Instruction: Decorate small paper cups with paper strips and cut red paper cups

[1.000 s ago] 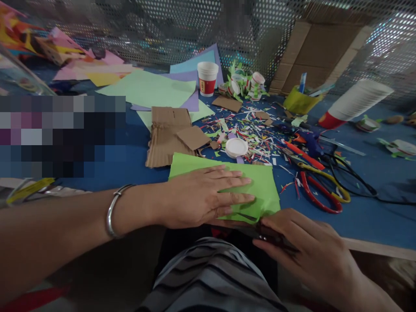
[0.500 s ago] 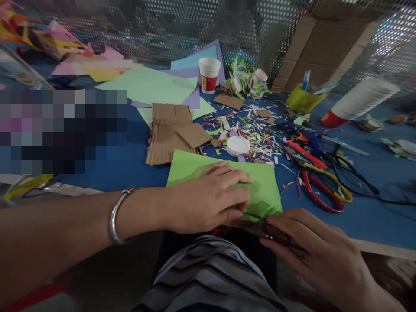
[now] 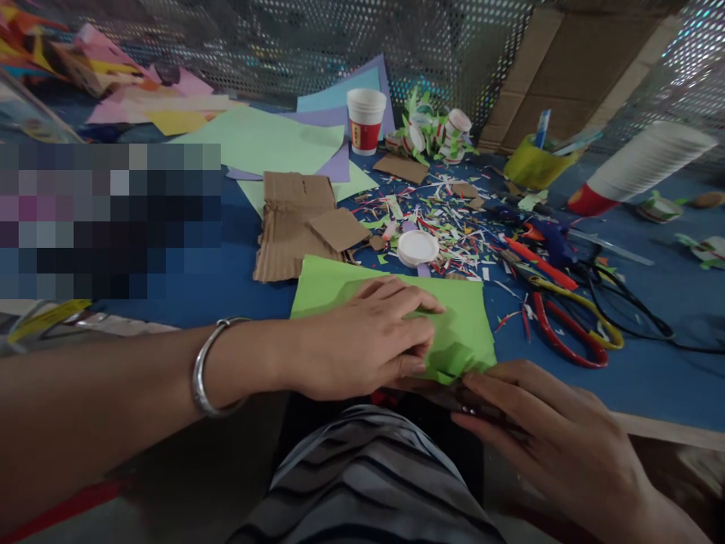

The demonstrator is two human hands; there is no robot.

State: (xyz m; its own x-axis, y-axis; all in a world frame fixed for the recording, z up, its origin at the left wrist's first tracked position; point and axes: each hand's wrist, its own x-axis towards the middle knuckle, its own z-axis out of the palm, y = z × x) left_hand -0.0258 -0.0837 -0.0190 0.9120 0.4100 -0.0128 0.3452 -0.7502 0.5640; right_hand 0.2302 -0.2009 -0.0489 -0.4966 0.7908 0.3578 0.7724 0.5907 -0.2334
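A bright green sheet of paper (image 3: 458, 321) lies at the table's near edge, its lower right edge crumpled and lifted. My left hand (image 3: 379, 340) rests on the paper, palm down, fingers apart and slightly bent, pressing it against the table. My right hand (image 3: 560, 438) is closed around what looks like a knife (image 3: 470, 404) with a dark, riveted handle. The knife is at the paper's near edge, pointing left toward my left thumb. Part of its blade and handle is hidden by my fingers and the paper.
Beyond the paper are corrugated cardboard (image 3: 291, 234), a white lid (image 3: 418, 248) and many paper scraps. Red-and-yellow-handled scissors (image 3: 572, 332) lie at right, near a black cord (image 3: 646, 313). Stacked paper cups (image 3: 646, 166) lean behind, beside a yellow holder (image 3: 535, 162). Another cup (image 3: 366, 121) stands at the back.
The view has shifted a little. My right hand and the knife have barely moved along the paper's near edge; the paper there has bunched up slightly. My left hand stays in place.
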